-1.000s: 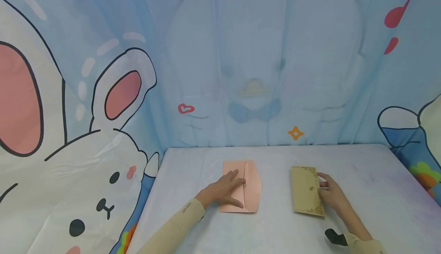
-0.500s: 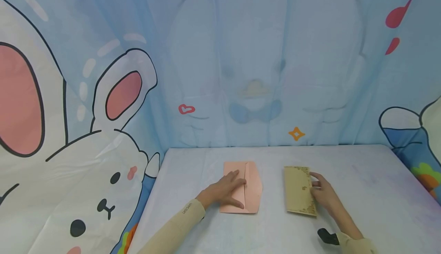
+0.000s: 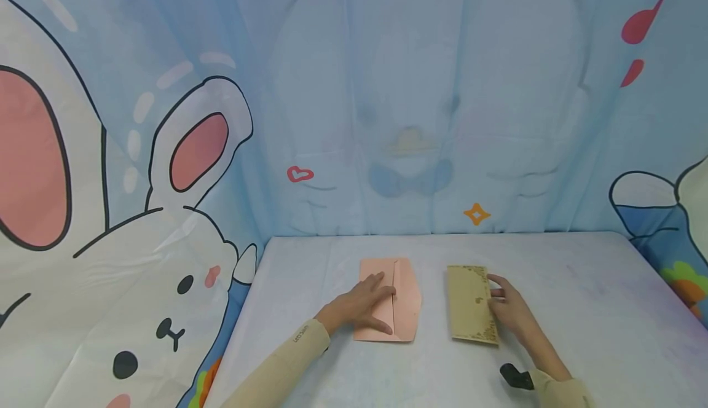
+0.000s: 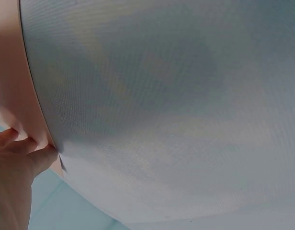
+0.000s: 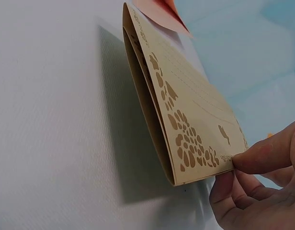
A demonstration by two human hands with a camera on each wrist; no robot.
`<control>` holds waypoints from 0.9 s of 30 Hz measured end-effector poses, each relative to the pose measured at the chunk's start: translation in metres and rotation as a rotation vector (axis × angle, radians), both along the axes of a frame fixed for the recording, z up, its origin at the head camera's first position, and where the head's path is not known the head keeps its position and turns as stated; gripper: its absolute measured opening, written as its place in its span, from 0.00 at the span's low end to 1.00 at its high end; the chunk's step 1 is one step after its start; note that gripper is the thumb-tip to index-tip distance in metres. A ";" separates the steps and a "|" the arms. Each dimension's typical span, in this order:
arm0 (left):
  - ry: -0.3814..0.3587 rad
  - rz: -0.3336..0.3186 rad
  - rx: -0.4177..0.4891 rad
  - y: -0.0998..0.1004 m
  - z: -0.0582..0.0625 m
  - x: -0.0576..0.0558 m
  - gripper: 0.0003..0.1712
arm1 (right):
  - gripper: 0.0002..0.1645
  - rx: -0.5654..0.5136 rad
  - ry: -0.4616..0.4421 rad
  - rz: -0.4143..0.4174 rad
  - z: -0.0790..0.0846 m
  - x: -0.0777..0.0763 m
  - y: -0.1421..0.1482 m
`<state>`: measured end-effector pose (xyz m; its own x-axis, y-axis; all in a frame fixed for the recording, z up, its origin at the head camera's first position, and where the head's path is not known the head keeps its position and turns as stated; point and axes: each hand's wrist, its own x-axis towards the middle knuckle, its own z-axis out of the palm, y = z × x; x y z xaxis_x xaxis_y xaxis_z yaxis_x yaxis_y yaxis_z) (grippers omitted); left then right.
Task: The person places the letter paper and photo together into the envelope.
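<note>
A pink envelope (image 3: 407, 300) lies on the white tabletop left of centre, its pointed flap opened out to the right. My left hand (image 3: 362, 303) rests on it with the fingers spread, holding it down. In the left wrist view, fingertips press against the envelope (image 4: 13, 67). To the right, a folded gold card (image 3: 470, 303) with cut-out floral patterns is pinched by its right edge in my right hand (image 3: 513, 311). The right wrist view shows thumb and fingers on the card's (image 5: 190, 100) edge, its layers slightly parted and a shadow on the tabletop beneath.
The white table (image 3: 570, 309) ends at a light blue cloth backdrop (image 3: 409, 76) with printed cartoons. A large printed rabbit (image 3: 144, 285) covers the cloth on the left. A black strap (image 3: 517, 376) sticks out by my right sleeve.
My right hand has carried the gold card leftward, narrowing the space to the pink envelope. The left hand and the envelope have stayed in place.
</note>
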<state>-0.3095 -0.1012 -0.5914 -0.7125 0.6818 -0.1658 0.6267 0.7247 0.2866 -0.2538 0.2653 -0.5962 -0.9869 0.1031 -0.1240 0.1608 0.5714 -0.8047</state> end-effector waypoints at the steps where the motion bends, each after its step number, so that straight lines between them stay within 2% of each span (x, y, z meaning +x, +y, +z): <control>1: 0.001 0.000 0.000 0.000 0.000 0.000 0.51 | 0.41 0.001 -0.001 0.001 0.000 0.000 -0.001; 11: 0.007 -0.003 -0.006 0.000 0.001 0.001 0.51 | 0.40 -0.027 0.032 0.036 0.004 -0.003 -0.013; 18: 0.002 -0.011 0.002 0.000 0.003 0.000 0.51 | 0.41 -0.048 0.008 0.034 0.005 -0.007 -0.021; 27: -0.004 -0.009 0.016 0.000 -0.002 -0.001 0.51 | 0.41 -0.048 0.012 0.048 0.005 -0.009 -0.030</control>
